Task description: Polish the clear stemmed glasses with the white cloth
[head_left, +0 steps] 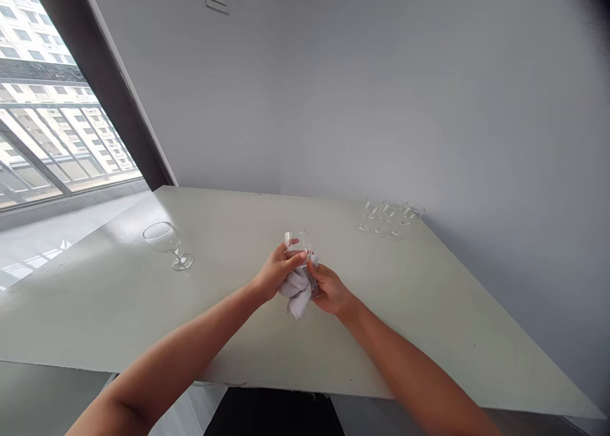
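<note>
The left hand [279, 271] curls around the bowl of a clear glass [303, 239], the right hand [331, 288] closes on its lower part, and a white cloth [296, 293] bunches between them, all above the pale table [429, 302], where another stemmed glass [180, 258] stands at left and several glasses [388, 214] cluster at far right.

We can pass behind the held glass [298, 239]. Left of it, a goblet [170, 245] obstructs us; right-rear, grouped glasses [388, 214].
</note>
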